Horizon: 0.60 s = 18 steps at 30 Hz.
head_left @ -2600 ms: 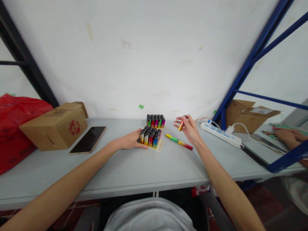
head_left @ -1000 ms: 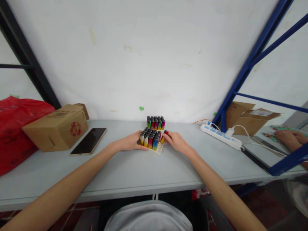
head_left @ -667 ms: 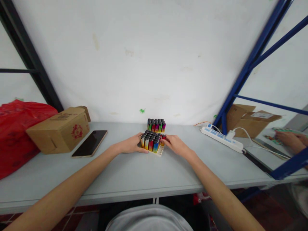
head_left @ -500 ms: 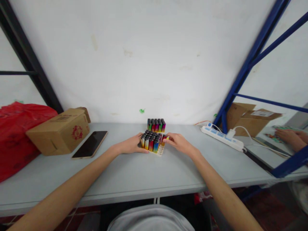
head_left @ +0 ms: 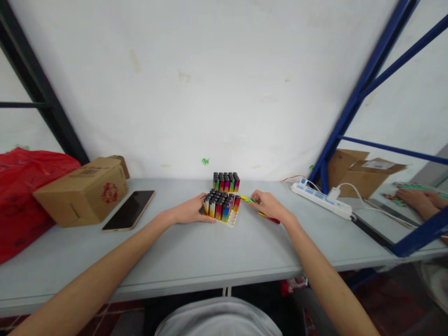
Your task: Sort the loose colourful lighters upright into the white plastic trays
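Note:
My left hand (head_left: 191, 209) is wrapped round the left side of a pale lighter tray (head_left: 231, 220), thumb along the front. Upright lighters (head_left: 219, 207) with black tops and coloured bodies fill most of the tray; bare slots show at its front right. Right of the tray, my right hand (head_left: 268, 205) has its fingers closed at a green and yellow lighter (head_left: 248, 199) low over the table, partly hidden by the fingers. A red and yellow lighter (head_left: 269, 218) lies on the table below that hand.
Behind the tray stands another block of lighters (head_left: 226, 182). A phone (head_left: 129, 211), a carton (head_left: 84, 191) and a red bag (head_left: 28, 200) are on the left. A power strip (head_left: 320, 199) and blue rack post (head_left: 350, 112) stand right, with another person's hands (head_left: 416, 198) beyond.
My right hand has moved right, from the tray's right edge to the lighters on the table, leaving a red lighter standing in the tray. My left hand stays on the tray.

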Each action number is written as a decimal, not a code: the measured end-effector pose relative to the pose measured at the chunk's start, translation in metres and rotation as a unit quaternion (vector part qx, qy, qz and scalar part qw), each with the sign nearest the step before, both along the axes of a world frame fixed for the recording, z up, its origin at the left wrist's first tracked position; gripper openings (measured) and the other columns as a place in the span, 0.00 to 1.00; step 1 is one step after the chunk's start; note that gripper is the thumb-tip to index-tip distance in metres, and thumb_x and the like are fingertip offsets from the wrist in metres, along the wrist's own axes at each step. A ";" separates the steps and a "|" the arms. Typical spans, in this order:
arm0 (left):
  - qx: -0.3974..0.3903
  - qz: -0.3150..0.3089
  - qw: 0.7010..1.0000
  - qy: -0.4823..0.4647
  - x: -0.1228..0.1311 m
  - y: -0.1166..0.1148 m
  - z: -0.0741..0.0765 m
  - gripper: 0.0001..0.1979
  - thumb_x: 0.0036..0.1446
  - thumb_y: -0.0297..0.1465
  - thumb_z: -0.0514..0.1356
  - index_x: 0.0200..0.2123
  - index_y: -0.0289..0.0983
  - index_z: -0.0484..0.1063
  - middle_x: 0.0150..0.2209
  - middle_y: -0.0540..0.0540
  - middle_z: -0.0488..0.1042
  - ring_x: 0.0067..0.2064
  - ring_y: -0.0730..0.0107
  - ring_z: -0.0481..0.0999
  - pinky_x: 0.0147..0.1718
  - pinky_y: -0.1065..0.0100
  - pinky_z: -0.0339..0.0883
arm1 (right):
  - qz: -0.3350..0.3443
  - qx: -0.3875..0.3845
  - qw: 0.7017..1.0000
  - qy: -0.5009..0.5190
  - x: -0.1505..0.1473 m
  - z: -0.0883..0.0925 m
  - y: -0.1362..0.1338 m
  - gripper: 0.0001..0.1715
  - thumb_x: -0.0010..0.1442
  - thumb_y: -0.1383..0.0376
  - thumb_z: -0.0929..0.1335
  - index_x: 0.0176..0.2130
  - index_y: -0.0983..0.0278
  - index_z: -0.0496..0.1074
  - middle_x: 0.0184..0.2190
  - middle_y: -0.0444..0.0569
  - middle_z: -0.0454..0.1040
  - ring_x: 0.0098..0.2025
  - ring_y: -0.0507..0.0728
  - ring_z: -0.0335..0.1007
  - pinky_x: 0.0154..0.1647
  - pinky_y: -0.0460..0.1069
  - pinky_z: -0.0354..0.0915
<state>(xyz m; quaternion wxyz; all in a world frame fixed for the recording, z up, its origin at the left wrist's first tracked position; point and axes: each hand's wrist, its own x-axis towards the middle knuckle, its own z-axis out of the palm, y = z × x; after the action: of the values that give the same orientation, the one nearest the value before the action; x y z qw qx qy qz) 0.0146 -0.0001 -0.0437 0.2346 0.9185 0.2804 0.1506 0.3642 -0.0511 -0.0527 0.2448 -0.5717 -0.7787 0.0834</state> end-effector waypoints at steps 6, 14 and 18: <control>0.003 0.016 1.000 -0.014 -0.001 0.003 -0.005 0.37 0.53 0.57 0.71 0.60 0.43 0.76 0.60 0.43 0.75 0.60 0.47 0.75 0.68 0.52 0.65 | -0.047 0.066 0.971 0.223 0.001 0.013 0.003 0.22 0.59 0.48 0.73 0.41 0.63 0.78 0.29 0.45 0.76 0.32 0.56 0.69 0.37 0.50 0.62; -0.004 0.027 1.000 -0.003 -0.003 0.005 -0.007 0.41 0.53 0.58 0.71 0.62 0.40 0.74 0.62 0.39 0.73 0.63 0.45 0.73 0.69 0.51 0.63 | 0.027 -0.059 0.848 0.526 -0.029 0.028 -0.012 0.32 0.56 0.34 0.71 0.38 0.58 0.68 0.34 0.47 0.73 0.33 0.55 0.69 0.34 0.50 0.68; 0.003 0.017 1.000 -0.009 -0.003 0.006 -0.007 0.38 0.54 0.56 0.71 0.60 0.41 0.75 0.62 0.41 0.74 0.62 0.45 0.74 0.69 0.52 0.64 | 0.026 -0.094 0.864 0.494 -0.039 0.025 -0.015 0.31 0.60 0.33 0.68 0.38 0.56 0.63 0.22 0.35 0.57 0.20 0.50 0.49 0.22 0.47 0.55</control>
<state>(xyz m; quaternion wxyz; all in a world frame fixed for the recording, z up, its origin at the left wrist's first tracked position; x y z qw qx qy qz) 0.0119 0.0063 -0.0512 0.2319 0.9129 0.2933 0.1636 0.3256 -0.0656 -0.0272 0.5405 -0.4552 -0.5586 0.4342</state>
